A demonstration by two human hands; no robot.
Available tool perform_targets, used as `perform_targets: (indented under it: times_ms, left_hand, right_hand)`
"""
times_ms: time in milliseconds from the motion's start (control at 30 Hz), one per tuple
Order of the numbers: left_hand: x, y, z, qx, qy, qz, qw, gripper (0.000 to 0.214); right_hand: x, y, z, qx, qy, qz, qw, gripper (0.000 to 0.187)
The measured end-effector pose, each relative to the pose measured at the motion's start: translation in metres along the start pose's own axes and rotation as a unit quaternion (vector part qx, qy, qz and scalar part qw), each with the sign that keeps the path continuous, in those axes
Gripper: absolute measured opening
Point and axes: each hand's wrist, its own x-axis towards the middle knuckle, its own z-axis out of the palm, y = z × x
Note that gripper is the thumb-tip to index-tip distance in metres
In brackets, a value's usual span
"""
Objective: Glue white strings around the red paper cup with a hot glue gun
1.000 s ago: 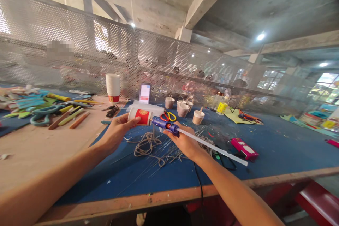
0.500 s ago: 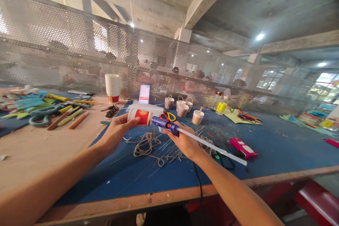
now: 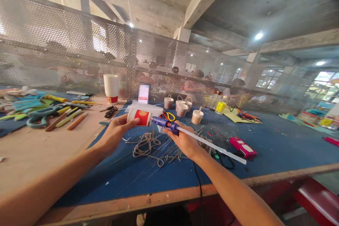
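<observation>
My left hand [image 3: 115, 132] is closed around a paper cup [image 3: 139, 116], white with a red band, held on its side above the blue table [image 3: 278, 144]. My right hand [image 3: 183, 140] grips a blue hot glue gun [image 3: 166, 124] whose nozzle touches the cup's side. A long clear glue stick [image 3: 212, 145] sticks out of the gun's back toward the right. A black cord runs down from the gun past the table's front edge. Beneath the hands lies a tangle of beige rope [image 3: 145, 144] among thin glue strands.
Small rope-wrapped cups [image 3: 182, 107] stand behind the hands, beside red-and-yellow scissors [image 3: 168, 116]. A stack of paper cups [image 3: 111, 87] stands at left near scissors and foam strips [image 3: 39, 111]. A pink case [image 3: 243, 147] lies at right. A perforated metal screen [image 3: 79, 56] backs the table; people sit beyond it.
Nothing has visibly changed with the hands, cup or glue gun; only the view has shifted slightly.
</observation>
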Motion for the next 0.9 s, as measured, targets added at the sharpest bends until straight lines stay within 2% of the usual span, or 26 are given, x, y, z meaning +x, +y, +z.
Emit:
perform_targets:
  times_ms: [167,433,900]
  left_hand:
    - [-0.0012,0.0017,0.0013,-0.003,0.0,-0.007,1.0,0.038]
    - [-0.0003,0.0009,0.0002,0.01,0.001,0.011,1.0,0.029]
    - [-0.0004,0.002,0.0018,0.04,0.008,0.023,0.999,0.033]
  right_hand:
    - [0.0003,-0.0004,-0.0014,-0.008,0.0,0.003,1.0,0.033]
    - [0.0016,-0.0006,-0.0028,-0.007,-0.003,0.01,1.0,0.028]
    - [0.0017,0.0008,-0.0036,-0.01,-0.004,0.03,1.0,0.029]
